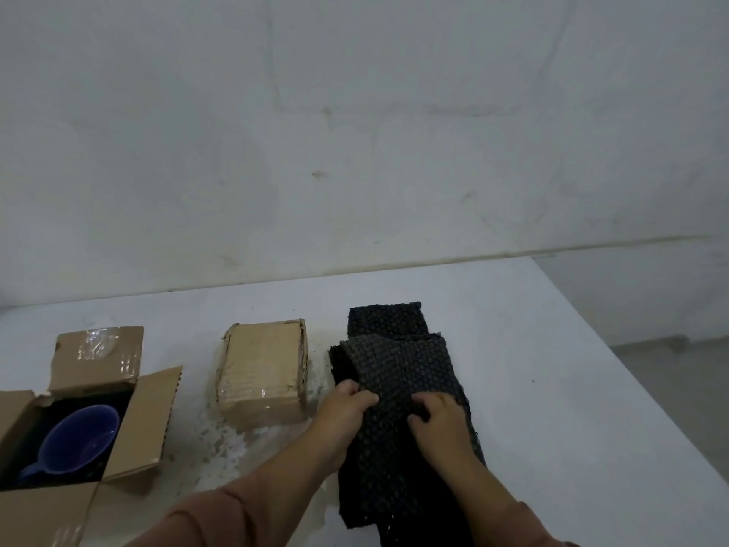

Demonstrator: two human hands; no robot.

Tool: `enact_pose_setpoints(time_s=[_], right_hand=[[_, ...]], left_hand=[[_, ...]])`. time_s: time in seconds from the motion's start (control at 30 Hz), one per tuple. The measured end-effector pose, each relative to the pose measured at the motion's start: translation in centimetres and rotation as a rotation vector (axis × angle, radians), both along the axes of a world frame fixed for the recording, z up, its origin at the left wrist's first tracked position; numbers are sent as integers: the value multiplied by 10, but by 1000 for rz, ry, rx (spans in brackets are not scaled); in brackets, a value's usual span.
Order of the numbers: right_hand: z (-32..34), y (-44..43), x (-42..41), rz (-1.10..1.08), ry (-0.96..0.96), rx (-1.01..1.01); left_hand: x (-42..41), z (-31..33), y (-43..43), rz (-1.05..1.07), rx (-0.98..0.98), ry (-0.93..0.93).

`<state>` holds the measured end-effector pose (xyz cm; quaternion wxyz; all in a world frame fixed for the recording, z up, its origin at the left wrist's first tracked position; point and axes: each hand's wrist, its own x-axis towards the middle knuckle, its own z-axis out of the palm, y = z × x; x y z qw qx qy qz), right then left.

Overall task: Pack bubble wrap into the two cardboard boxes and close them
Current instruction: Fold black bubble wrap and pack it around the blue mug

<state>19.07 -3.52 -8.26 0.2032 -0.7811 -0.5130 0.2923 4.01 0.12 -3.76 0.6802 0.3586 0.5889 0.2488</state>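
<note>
Closed box point(262, 369) sits mid-counter, flaps down, clear tape across its top, corners worn.

Bubble wrap point(398, 349), black, lies just right of the closed box, apart from it. It is a long folded stack: the far end reaches past the box's back edge, the near end runs toward the person. A greyer layer lies askew on top.

Left hand point(347, 404), right of the closed box's near corner: fingers curled over the wrap's left edge, gripping the top layer.

Right hand point(438, 416), further right of the closed box: fingers bent down into the wrap's middle, bunching a fold of it.

Both forearms in brown sleeves point(221, 515).

Open box point(150, 412), well left of the closed box, all flaps up or splayed out. A blue mug point(79, 440) lies inside on a dark lining, mouth tipped up, handle at its near left.

Counter point(552, 388) white, with scuffed, stained patches around the closed box.
</note>
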Motion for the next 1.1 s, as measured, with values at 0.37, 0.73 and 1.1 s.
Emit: enact_pose_setpoints(time_s=[0.37, 0.73, 1.1], right_hand=[[43, 19, 6, -271, 1275, -16], [134, 46, -59, 156, 684, 298], [207, 56, -178, 408, 205, 568]], left_hand=[[-54, 87, 9, 242, 93, -327], [-171, 98, 16, 263, 512, 99], [-270, 128, 8, -127, 783, 837]])
